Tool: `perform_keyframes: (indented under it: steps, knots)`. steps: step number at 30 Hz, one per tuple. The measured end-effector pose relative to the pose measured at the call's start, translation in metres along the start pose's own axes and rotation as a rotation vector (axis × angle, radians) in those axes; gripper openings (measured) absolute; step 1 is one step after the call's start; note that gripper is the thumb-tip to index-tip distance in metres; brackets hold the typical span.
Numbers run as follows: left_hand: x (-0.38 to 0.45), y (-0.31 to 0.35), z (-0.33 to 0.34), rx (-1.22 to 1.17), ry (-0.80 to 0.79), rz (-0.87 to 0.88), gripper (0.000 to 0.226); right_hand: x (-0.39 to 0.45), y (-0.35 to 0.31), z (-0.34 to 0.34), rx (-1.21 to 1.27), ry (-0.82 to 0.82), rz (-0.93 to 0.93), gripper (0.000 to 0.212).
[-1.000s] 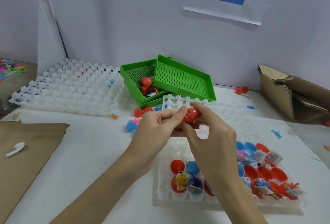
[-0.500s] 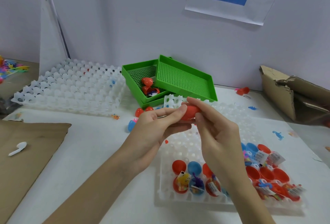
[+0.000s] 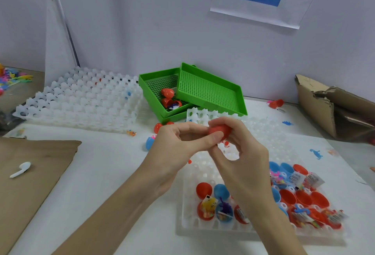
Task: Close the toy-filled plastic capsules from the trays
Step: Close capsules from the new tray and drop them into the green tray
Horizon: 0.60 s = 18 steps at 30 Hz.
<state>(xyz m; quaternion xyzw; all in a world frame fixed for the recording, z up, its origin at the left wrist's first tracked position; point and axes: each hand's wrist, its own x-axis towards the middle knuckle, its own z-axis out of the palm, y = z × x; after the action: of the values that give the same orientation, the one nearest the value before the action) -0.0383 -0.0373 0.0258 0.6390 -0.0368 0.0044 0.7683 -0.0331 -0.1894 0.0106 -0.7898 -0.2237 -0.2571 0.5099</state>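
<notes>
While both your hands pinch the red capsule above the near white tray, its long axis seems to run from 9 to 3 o'clock. Your left hand presses in from 9 with thumb and fingers, your right hand curls round from 3. Whether the seam is shut is hidden. Open filled capsules wait at 6 o'clock, nearer your right hand.

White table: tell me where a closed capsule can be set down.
Bare white tabletop lies between the brown cardboard sheet and the near white plastic capsule tray. The near tray's front right cells are crowded with open red and blue capsule halves.
</notes>
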Motion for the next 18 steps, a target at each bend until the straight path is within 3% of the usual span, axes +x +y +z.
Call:
perform_keyframes:
  steps: [8, 18]
  knots:
    - [-0.003, -0.0065, 0.0086, 0.212, 0.156, 0.302, 0.028, -0.0037, -0.0005, 0.0056, -0.104, 0.03, 0.002, 0.047]
    - [-0.004, -0.0039, 0.0104, 0.175, 0.173, 0.298, 0.028, -0.0008, 0.0003, 0.0009, 0.183, -0.043, 0.078, 0.043]
